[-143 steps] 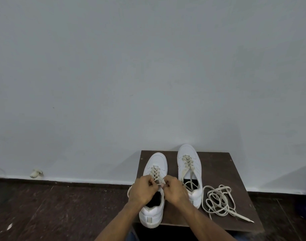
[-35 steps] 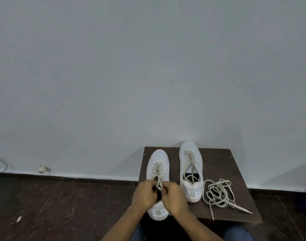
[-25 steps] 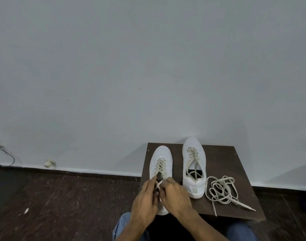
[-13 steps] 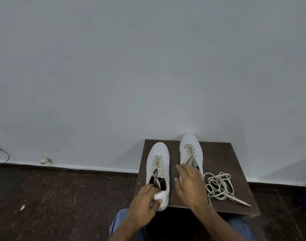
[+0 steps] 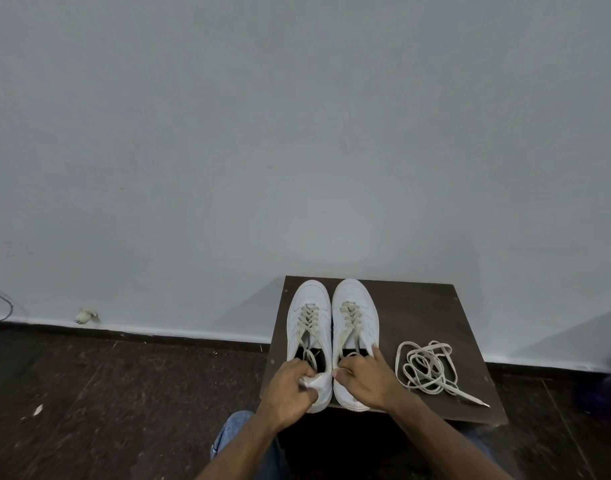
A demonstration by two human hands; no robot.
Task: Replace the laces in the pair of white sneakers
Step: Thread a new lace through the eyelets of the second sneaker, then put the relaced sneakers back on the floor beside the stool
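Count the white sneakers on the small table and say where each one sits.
2. The left sneaker stands beside the right sneaker on the table, toes toward the wall. None appears hidden.

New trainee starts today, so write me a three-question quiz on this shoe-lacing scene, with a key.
1. True or false: the two sneakers stand side by side, toes toward the wall.
2. Where does the loose pile of laces lie? A) on the floor B) on the table, right of the sneakers C) inside a sneaker
3. Fill in: each hand grips a sneaker at its ____ end.

Key:
1. True: left sneaker and right sneaker sit together.
2. B: the loose laces lie on the table.
3. Heel: left hand, right hand.
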